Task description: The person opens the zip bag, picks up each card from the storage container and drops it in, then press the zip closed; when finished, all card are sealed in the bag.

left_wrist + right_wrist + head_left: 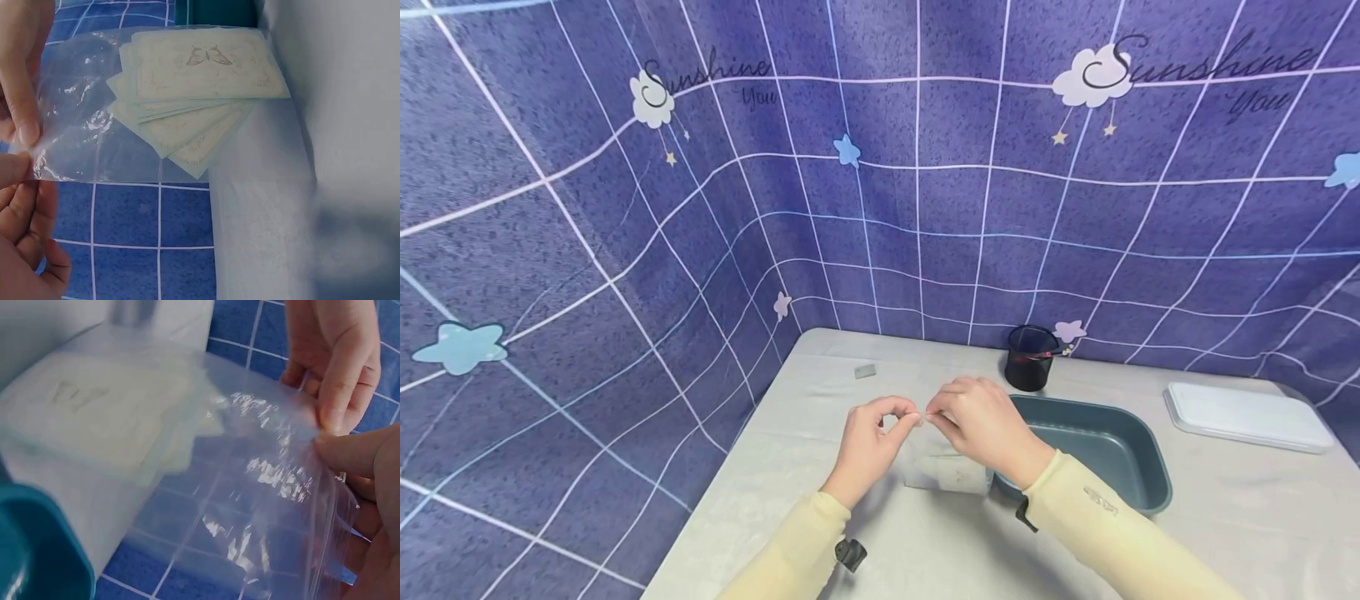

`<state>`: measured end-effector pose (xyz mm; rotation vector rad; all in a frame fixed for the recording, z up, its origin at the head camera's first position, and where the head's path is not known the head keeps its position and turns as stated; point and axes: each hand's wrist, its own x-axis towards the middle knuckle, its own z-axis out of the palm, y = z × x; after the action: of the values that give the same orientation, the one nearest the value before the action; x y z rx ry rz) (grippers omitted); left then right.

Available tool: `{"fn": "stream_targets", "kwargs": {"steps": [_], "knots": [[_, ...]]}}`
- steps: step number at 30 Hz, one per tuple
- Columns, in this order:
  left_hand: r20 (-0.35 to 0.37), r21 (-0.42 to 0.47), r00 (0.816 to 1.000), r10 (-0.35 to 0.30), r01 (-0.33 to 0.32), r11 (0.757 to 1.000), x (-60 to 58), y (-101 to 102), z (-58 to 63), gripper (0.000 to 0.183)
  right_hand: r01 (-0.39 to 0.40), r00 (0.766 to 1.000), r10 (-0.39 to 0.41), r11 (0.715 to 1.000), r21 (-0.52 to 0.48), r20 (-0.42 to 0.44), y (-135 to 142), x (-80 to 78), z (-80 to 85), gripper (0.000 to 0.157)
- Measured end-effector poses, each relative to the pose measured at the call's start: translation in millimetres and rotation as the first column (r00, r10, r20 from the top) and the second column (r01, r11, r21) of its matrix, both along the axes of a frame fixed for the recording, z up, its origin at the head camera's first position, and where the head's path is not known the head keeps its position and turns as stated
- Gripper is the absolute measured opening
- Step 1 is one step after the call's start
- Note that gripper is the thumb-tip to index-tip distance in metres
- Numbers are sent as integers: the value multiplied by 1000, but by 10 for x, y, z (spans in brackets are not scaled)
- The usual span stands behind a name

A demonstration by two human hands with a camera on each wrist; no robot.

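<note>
A clear plastic bag point(75, 125) hangs from both hands, with several cream cards point(212, 69) fanned out in its lower part. The top card carries a butterfly print. My left hand point(872, 437) pinches the bag's top edge between thumb and fingertips. Close beside it, my right hand point(981, 421) pinches the same edge, the fingertips of both hands nearly meeting. In the right wrist view the bag's mouth edge point(319, 531) runs down along the right hand, and light glints off the creased film.
A dark teal basin point(1153, 442) stands right of the bag on the pale tablecloth point(760, 492). Behind it is a black cup point(1028, 367) with a red item across its rim. A white flat case point(1247, 417) lies far right; a small grey block point(865, 371) lies back left.
</note>
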<state>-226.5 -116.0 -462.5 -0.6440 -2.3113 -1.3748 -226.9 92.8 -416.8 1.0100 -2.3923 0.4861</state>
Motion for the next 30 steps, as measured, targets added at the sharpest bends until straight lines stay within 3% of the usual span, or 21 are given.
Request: {"fn": "stream_targets", "kwargs": {"steps": [13, 30], "knots": [[21, 24, 999, 24, -25, 999, 3, 11, 45, 10, 72, 990, -64, 996, 60, -124, 188, 72, -97, 6], [31, 44, 998, 62, -63, 997, -19, -19, 23, 9, 115, 991, -108, 989, 89, -79, 524, 173, -128, 7]]}}
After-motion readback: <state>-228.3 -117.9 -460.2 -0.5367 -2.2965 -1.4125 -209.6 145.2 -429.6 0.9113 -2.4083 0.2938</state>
